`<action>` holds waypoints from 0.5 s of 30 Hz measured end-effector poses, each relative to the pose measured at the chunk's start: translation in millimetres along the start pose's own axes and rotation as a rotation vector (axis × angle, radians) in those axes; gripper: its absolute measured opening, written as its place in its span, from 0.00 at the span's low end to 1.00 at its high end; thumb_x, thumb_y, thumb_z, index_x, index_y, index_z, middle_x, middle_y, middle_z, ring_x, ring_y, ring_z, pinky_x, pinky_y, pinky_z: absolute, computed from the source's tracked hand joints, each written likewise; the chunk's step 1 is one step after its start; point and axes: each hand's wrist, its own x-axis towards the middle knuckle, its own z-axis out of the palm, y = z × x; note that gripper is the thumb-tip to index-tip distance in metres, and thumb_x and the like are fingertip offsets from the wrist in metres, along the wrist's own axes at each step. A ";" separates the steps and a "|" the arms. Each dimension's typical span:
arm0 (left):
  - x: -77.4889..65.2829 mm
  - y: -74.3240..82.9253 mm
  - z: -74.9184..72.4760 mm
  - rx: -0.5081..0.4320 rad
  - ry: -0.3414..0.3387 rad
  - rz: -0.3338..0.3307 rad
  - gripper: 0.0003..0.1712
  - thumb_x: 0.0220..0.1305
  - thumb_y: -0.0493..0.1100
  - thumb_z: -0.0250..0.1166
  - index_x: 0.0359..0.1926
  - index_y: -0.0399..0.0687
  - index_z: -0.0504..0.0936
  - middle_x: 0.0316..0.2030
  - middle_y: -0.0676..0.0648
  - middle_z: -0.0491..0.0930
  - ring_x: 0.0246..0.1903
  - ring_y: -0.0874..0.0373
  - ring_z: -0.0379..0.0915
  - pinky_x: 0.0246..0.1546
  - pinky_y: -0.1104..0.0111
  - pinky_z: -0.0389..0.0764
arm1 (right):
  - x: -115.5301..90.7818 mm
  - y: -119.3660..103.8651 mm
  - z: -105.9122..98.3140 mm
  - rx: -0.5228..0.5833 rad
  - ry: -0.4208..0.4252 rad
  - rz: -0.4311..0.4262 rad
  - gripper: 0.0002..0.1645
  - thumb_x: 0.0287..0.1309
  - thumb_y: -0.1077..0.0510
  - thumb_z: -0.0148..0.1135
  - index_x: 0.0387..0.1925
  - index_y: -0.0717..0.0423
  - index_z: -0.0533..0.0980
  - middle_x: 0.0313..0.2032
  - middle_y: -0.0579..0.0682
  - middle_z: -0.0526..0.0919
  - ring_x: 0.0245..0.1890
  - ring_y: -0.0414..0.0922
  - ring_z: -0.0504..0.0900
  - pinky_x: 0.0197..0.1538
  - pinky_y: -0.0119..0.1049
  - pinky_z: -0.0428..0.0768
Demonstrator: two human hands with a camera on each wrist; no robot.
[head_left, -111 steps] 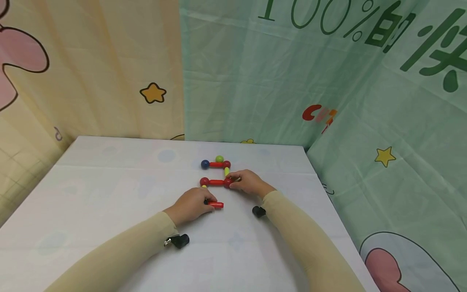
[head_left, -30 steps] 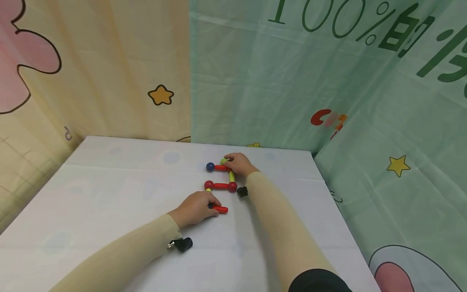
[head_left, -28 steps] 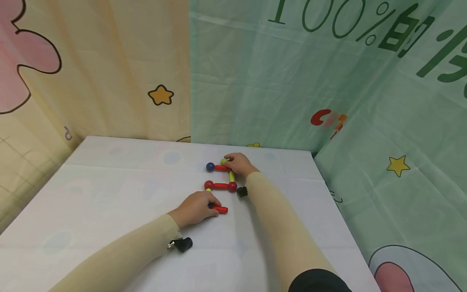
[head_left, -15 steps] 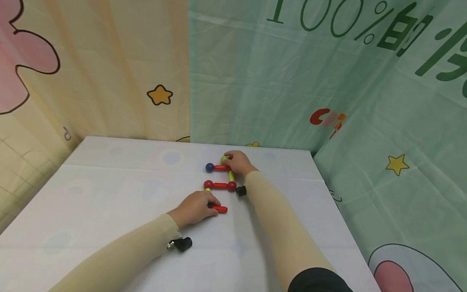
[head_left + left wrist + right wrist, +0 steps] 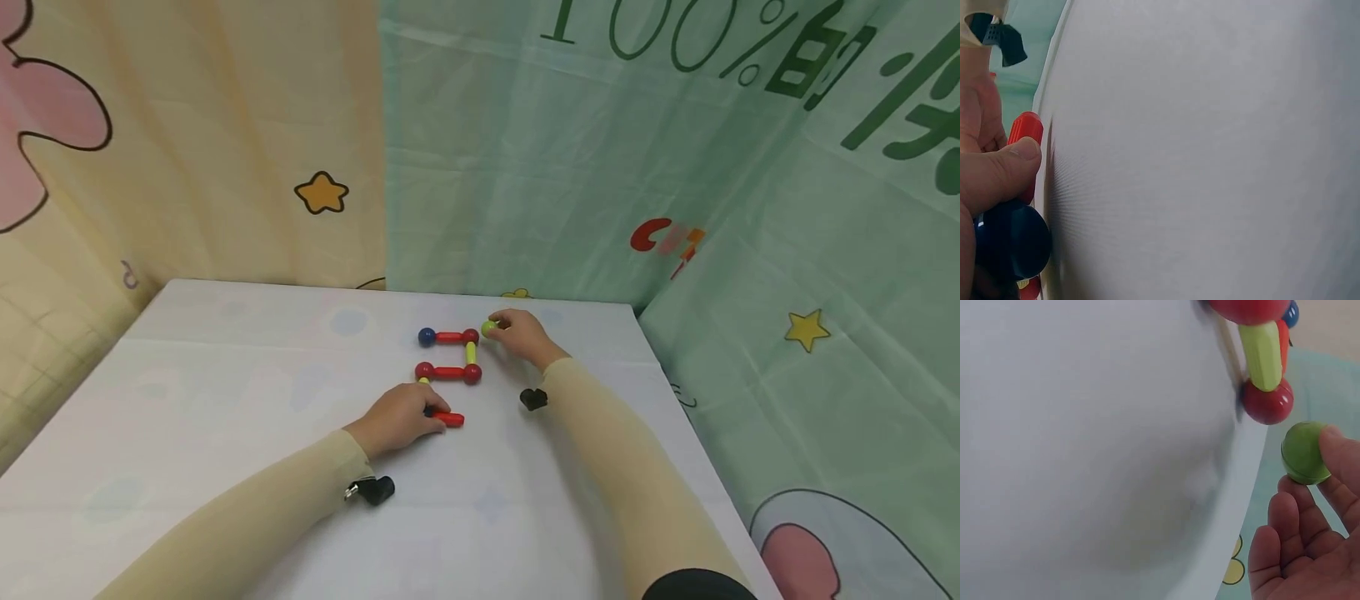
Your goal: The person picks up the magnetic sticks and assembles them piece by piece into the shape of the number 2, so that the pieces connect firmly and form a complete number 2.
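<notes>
A zigzag of toy building rods and balls lies on the white table (image 5: 262,467). Its far end is a blue ball (image 5: 427,337), joined by a red rod (image 5: 449,337) to a red ball (image 5: 470,336). A yellow rod (image 5: 471,353) links this to a nearer red ball (image 5: 472,374). My left hand (image 5: 397,417) pinches the nearest red rod (image 5: 1025,128); a dark blue ball (image 5: 1013,240) sits at that rod's end beneath the thumb. Between thumb and fingertips, my right hand (image 5: 525,337) holds a green ball (image 5: 1305,453), apart from the far red ball.
Another red rod (image 5: 448,373) runs to a red ball (image 5: 424,372), with a yellow rod (image 5: 424,382) partly hidden by the left hand. Printed curtains (image 5: 510,167) hang behind the table's far edge. Small black cameras (image 5: 533,399) are worn at both wrists.
My right hand has taken the green ball from behind the far red rod and carried it right, off the structure. The left hand keeps its grip on the nearest red rod.
</notes>
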 end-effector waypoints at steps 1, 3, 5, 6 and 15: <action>1.3 -0.4 -0.6 0.002 0.003 0.000 0.15 0.62 0.47 0.78 0.50 0.55 0.92 0.43 0.58 0.88 0.46 0.60 0.80 0.54 0.60 0.81 | -3.7 3.1 -0.8 0.002 -0.008 0.005 0.27 0.71 0.47 0.66 0.67 0.49 0.78 0.62 0.54 0.81 0.64 0.53 0.78 0.66 0.49 0.81; 3.7 -1.3 -1.7 0.006 0.011 0.003 0.14 0.62 0.46 0.78 0.49 0.55 0.92 0.44 0.57 0.88 0.47 0.59 0.80 0.55 0.58 0.81 | -11.9 9.1 -1.6 -0.001 -0.018 0.011 0.27 0.71 0.47 0.66 0.67 0.49 0.79 0.62 0.54 0.82 0.63 0.53 0.78 0.65 0.49 0.81; 6.2 -2.1 -2.4 0.010 0.016 0.006 0.14 0.62 0.46 0.78 0.50 0.55 0.92 0.45 0.57 0.89 0.48 0.58 0.81 0.57 0.57 0.81 | -20.8 14.0 -1.4 -0.010 -0.029 0.011 0.26 0.71 0.47 0.67 0.66 0.48 0.79 0.61 0.54 0.83 0.62 0.52 0.79 0.63 0.48 0.82; 7.2 -2.6 -2.8 0.010 0.015 0.005 0.14 0.62 0.46 0.78 0.50 0.55 0.92 0.45 0.57 0.89 0.48 0.58 0.81 0.57 0.57 0.81 | -25.1 16.5 -0.9 -0.020 -0.035 0.006 0.26 0.71 0.47 0.67 0.66 0.48 0.79 0.60 0.53 0.83 0.60 0.52 0.80 0.62 0.47 0.82; 16.4 -4.5 -5.6 -0.027 0.010 -0.023 0.15 0.64 0.48 0.77 0.51 0.56 0.91 0.45 0.57 0.87 0.47 0.57 0.78 0.56 0.57 0.80 | -54.7 31.4 7.2 -0.044 -0.101 -0.035 0.22 0.69 0.48 0.69 0.61 0.48 0.82 0.54 0.52 0.85 0.45 0.47 0.81 0.46 0.37 0.83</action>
